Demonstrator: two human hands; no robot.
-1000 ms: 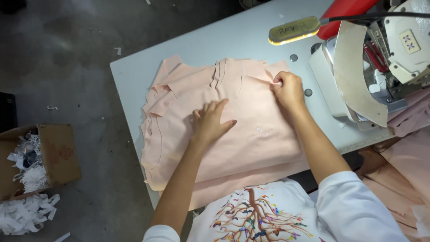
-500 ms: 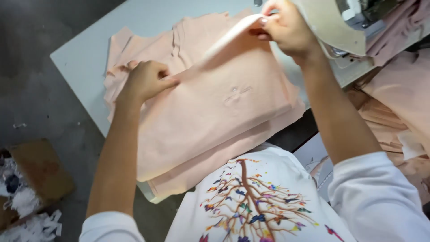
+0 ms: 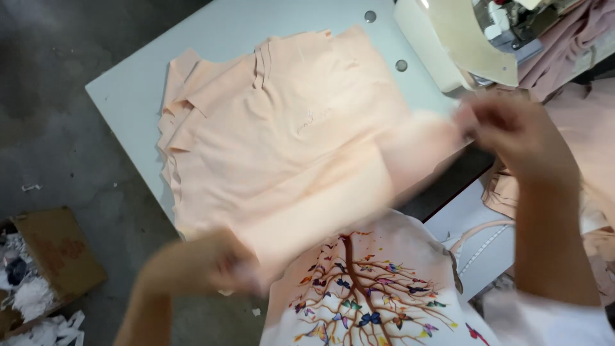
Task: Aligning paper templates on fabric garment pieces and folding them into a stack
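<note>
We are lifting the top peach fabric piece (image 3: 359,186) off the stack (image 3: 256,128) at the counter's (image 3: 122,90) near edge; left hand (image 3: 198,266) and right hand (image 3: 512,128) fingers are clamping opposite ends; soft, light, floppy, so we judge edges the best hold.

Pale peach fabric pieces (image 3: 275,141), plain, stacked on a light blue-grey table (image 3: 128,96). Another peach piece (image 3: 359,192), blurred, stretched between left hand (image 3: 205,266) and right hand (image 3: 512,128). White shirt (image 3: 365,295) near, printed with a brown tree and many-coloured butterflies. Cream machine guard (image 3: 474,45) far right, dusty pink cloth (image 3: 570,38) behind it. Dark grey floor (image 3: 57,128) left. Brown cardboard box (image 3: 57,250) near left, holding white scraps (image 3: 29,298).
</note>
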